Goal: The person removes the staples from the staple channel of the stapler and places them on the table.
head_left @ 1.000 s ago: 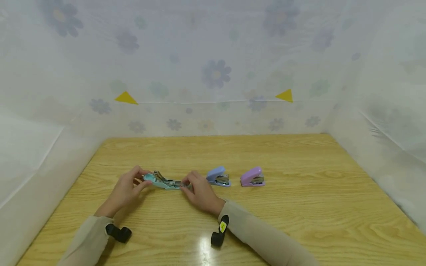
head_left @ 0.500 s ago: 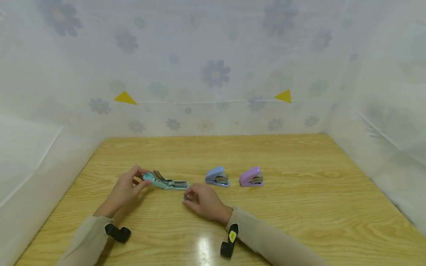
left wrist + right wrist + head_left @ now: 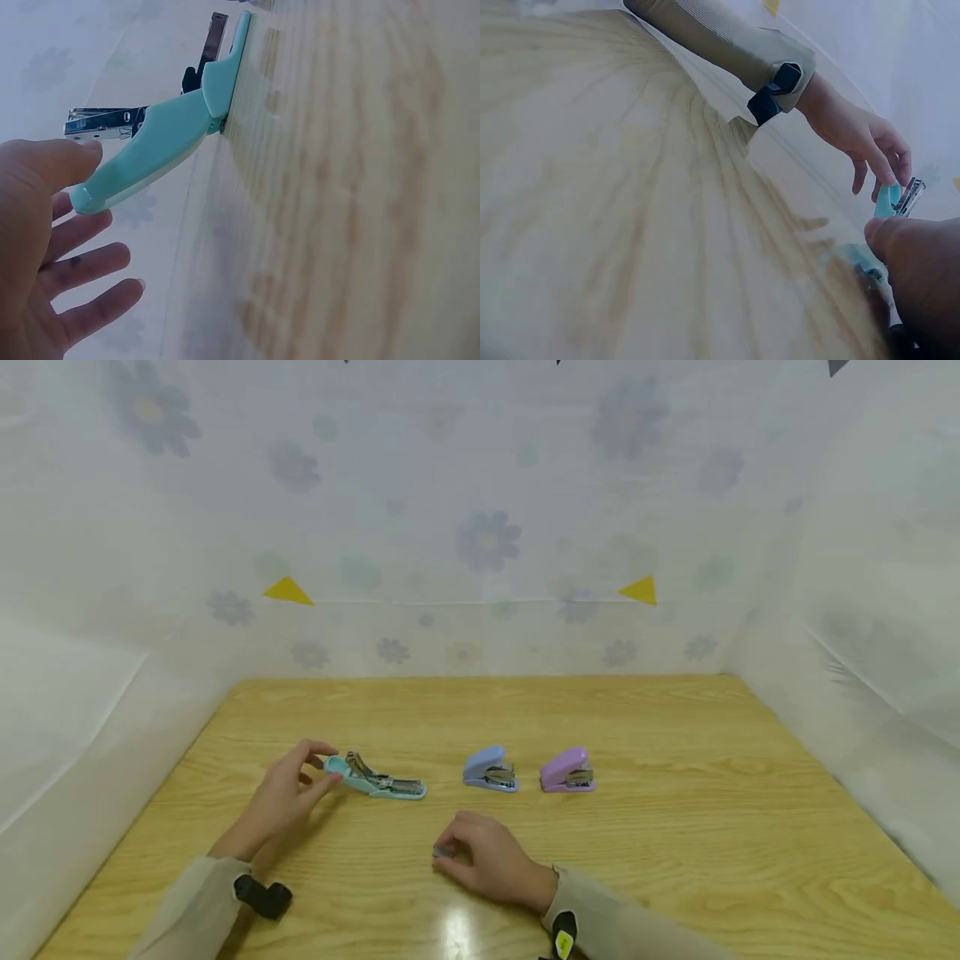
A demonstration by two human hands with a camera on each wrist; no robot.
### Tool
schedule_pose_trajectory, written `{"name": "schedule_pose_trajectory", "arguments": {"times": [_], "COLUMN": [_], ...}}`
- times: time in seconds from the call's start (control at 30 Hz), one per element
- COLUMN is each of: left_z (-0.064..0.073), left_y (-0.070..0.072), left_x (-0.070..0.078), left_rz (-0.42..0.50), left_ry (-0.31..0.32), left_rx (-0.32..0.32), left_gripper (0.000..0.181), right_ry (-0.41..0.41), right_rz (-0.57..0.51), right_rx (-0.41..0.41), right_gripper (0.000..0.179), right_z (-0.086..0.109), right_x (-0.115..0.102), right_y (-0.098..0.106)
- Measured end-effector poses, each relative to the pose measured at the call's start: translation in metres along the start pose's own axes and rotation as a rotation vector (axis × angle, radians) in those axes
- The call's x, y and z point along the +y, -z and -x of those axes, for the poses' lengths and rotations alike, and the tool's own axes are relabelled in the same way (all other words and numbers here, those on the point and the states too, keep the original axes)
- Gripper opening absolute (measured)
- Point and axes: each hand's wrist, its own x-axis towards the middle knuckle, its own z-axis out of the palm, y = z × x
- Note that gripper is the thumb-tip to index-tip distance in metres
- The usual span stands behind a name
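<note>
A turquoise stapler (image 3: 365, 783) lies folded wide apart on the table, its metal magazine tilted up from the raised cover. My left hand (image 3: 276, 795) pinches the end of that cover between thumb and index finger. In the left wrist view the other fingers spread loosely below the stapler (image 3: 169, 139). Nearer the table's front, my right hand (image 3: 491, 862) pinches a small greyish piece (image 3: 441, 852) between thumb and fingertips. Most of the piece is hidden, and its kind cannot be told. The right wrist view shows the right thumb partly covering the turquoise stapler.
A blue stapler (image 3: 490, 768) and a purple stapler (image 3: 567, 770) stand side by side, right of the turquoise one. The wooden table (image 3: 675, 827) is enclosed by pale flowered sheets (image 3: 420, 527) at the back and sides.
My right hand has drawn away from the stapler's base, toward the front and right, with the small greyish piece between its fingers. The left hand keeps its hold on the stapler.
</note>
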Motion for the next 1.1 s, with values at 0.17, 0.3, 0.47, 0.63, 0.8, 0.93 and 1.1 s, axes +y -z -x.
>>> {"name": "schedule_pose_trajectory", "arguments": {"times": [0.17,0.3,0.47,0.63,0.8,0.93,1.1], "left_z": [0.000,-0.003,-0.005,-0.005,-0.007,-0.012,-0.019], "left_y": [-0.001,-0.002,-0.001,-0.003,-0.006,-0.008,-0.012], "left_x": [0.002,0.001,0.003,0.006,0.008,0.009,0.014], "left_rz": [-0.031,-0.080,-0.120,-0.134,-0.145,-0.174,-0.214], "left_ry": [-0.029,-0.090,-0.162,-0.192,-0.212,-0.250,-0.274], "left_rx": [0.041,0.097,0.133,0.135,0.151,0.180,0.204], "left_gripper": [0.039,0.043,0.046,0.047,0.048,0.048,0.047], "right_ry": [0.016,0.013,-0.007,-0.001,0.002,0.006,-0.002], "right_rz": [0.017,0.036,0.021,0.000,-0.046,-0.066,-0.016], "right_rx": [-0.016,-0.027,-0.024,-0.003,0.079,0.180,0.305], "right_gripper": [0.012,0.013,0.017,0.019,0.016,0.015,0.017], "right_z": [0.004,0.004,0.003,0.003,0.002,0.000,-0.001], "right_x": [0.000,-0.001,-0.001,-0.001,0.002,0.006,0.016], "right_y": [0.001,0.002,0.001,0.000,0.000,0.001,0.005]}}
